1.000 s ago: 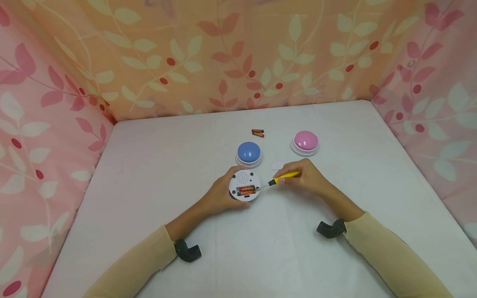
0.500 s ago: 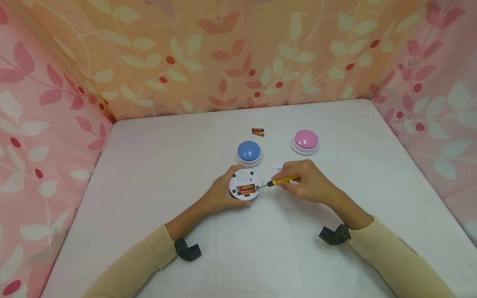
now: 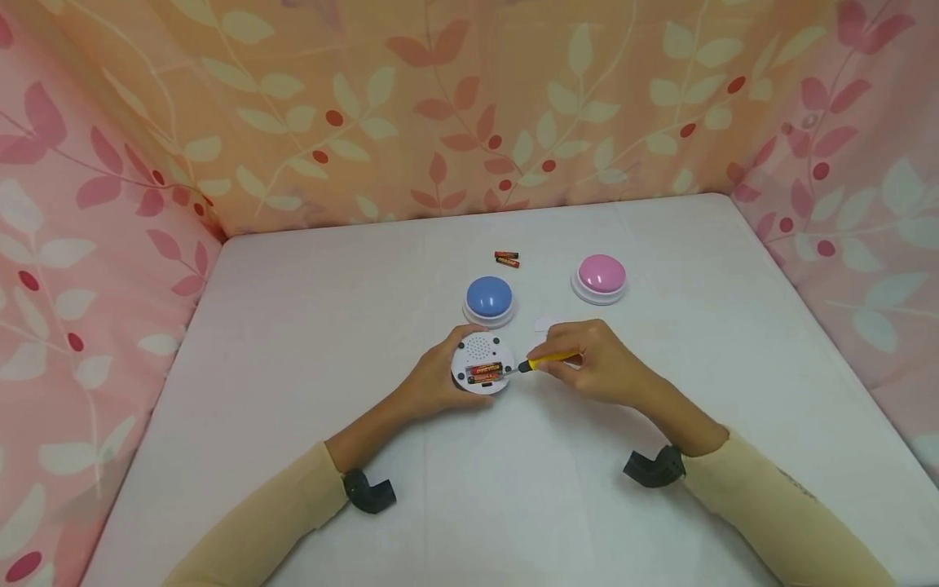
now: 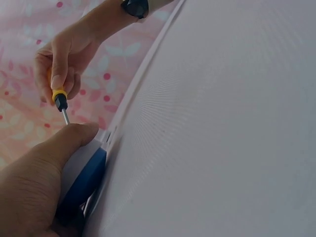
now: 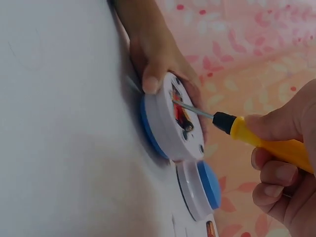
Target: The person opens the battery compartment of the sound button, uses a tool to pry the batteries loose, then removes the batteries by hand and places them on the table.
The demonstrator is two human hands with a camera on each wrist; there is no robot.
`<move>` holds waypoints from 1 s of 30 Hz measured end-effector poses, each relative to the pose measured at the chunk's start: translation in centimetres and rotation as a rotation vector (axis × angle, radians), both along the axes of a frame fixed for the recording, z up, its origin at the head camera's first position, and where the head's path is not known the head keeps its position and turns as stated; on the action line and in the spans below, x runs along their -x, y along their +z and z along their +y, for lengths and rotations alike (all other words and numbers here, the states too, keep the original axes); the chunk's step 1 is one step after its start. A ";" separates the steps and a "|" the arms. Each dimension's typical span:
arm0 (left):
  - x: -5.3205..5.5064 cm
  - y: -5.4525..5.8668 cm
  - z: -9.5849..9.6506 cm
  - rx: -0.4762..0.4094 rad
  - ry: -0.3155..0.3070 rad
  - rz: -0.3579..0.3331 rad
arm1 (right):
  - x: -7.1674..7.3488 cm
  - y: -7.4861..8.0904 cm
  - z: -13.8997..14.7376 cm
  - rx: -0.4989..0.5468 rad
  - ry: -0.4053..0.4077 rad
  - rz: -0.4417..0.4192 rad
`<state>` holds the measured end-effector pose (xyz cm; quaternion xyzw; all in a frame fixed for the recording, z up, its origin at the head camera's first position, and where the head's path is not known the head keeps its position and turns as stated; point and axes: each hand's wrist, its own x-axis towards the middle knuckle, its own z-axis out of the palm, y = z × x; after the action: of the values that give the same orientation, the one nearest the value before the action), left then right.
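With fingers (image 5: 279, 173) of the right hand (image 3: 594, 359) curled, pinches a screwdriver (image 5: 237, 131) by its yellow handle, metal shaft directed toward 9 o'clock in the head view. With the left hand (image 3: 433, 377), grips a round white unit (image 3: 480, 349) near the centre of the work area: thumb along the 6 o'clock rim, other fingers around toward 12 o'clock. Unit turned underside up, with blue dome (image 4: 88, 175) on the lower side. Perforated patch toward 12 o'clock of the underside; two fitted batteries (image 3: 484, 373), side by side and exposed, toward 6 o'clock. Screwdriver tip at the 3 o'clock end of these batteries; exact contact point too small to tell.

Clock positions from unit, on white-covered counter (image 3: 293, 326):
- 12 o'clock, just beside: blue button (image 3: 489, 297), dome up.
- Between 12 and 1 o'clock, farther out: two loose batteries (image 3: 506, 255), close together.
- 2 o'clock, near: flat white piece (image 3: 544, 324), partly hidden by right hand.
- 2 o'clock, well apart: pink button (image 3: 601, 275), dome up.

Beyond counter at 12 o'clock: floral curtain (image 3: 513, 106). At 7 o'clock, on left wrist: black curved mount (image 3: 370, 494).
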<state>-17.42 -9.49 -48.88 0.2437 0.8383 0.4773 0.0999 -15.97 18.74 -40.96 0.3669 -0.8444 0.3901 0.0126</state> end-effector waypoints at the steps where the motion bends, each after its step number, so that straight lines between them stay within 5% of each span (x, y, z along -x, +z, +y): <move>1: 0.0 0.0 0.0 0.001 -0.002 0.004 | -0.1 0.0 -0.2 -0.002 0.009 -0.002; 30: -0.1 0.2 0.2 0.027 0.014 -0.004 | -1.0 1.8 -0.5 -0.135 -0.064 0.077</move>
<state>-17.29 -9.30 -48.69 0.2355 0.8461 0.4673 0.1016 -14.93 18.22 -39.20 0.3544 -0.8791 0.3171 0.0330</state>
